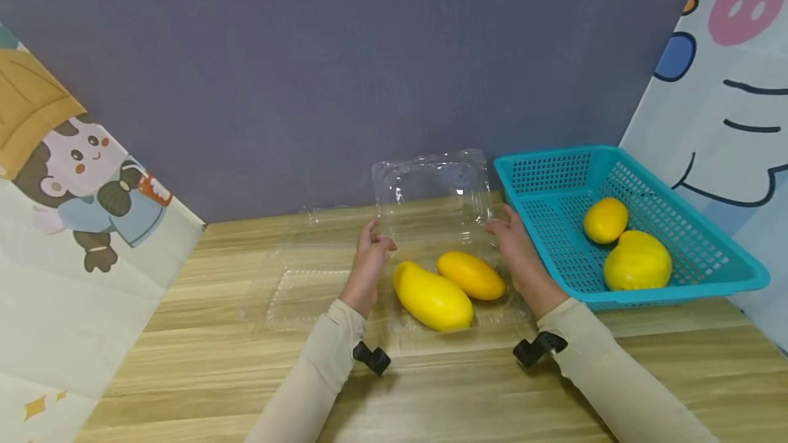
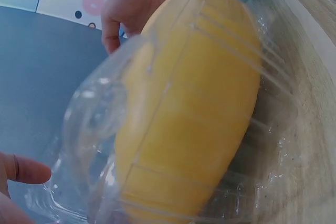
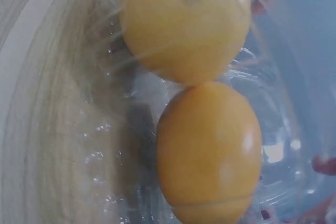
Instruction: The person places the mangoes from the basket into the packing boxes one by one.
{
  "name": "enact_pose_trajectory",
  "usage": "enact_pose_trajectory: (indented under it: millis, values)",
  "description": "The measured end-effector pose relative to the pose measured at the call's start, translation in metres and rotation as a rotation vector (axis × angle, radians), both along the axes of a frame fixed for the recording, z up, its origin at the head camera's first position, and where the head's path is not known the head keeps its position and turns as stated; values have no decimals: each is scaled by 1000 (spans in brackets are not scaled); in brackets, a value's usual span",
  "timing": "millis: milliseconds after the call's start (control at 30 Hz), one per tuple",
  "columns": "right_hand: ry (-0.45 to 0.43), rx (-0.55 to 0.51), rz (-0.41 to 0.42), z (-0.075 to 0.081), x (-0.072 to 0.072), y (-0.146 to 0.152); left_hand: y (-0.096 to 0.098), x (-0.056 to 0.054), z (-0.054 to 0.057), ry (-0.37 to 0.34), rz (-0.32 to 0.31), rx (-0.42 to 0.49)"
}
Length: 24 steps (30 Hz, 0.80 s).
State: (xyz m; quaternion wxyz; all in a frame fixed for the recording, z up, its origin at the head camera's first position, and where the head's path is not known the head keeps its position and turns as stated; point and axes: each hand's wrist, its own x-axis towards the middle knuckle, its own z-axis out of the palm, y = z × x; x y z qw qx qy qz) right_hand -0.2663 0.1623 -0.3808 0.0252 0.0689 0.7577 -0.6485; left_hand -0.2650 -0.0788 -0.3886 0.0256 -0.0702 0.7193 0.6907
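A clear plastic clamshell box stands on the wooden table, its lid [image 1: 434,190] raised at the back. Inside the box lie two mangoes: a larger yellow one [image 1: 434,298] and a smaller orange-yellow one [image 1: 470,275]. At the lid's lower left edge is my left hand [image 1: 364,265], thumb pointing inward and fingers spread apart. My right hand [image 1: 522,258] is at the lower right edge of the lid, between the box and the basket, its thumb apart from the fingers. Through the clear wall, the left wrist view shows the larger mango [image 2: 194,103] close up. Both mangoes touch in the right wrist view.
A turquoise basket [image 1: 732,279] on the right holds an orange-yellow fruit [image 1: 606,220] and a larger yellow pomelo-shaped fruit [image 1: 637,262]. Another clear plastic box [image 1: 308,292] lies open on the left. Behind the table [image 1: 203,333] rises a grey wall [image 1: 320,74].
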Motion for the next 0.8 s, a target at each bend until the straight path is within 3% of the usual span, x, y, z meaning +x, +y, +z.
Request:
enact_pose_trajectory:
  millis: [300, 567, 800]
  values:
    - [18, 4, 24, -1, 0, 1, 0, 1, 3, 35, -6, -19]
    - [23, -5, 36, -1, 0, 1, -4, 6, 14, 127, 5, -49]
    - [39, -43, 45, 4, 5, -2, -9, 8, 23, 159, 1, -101]
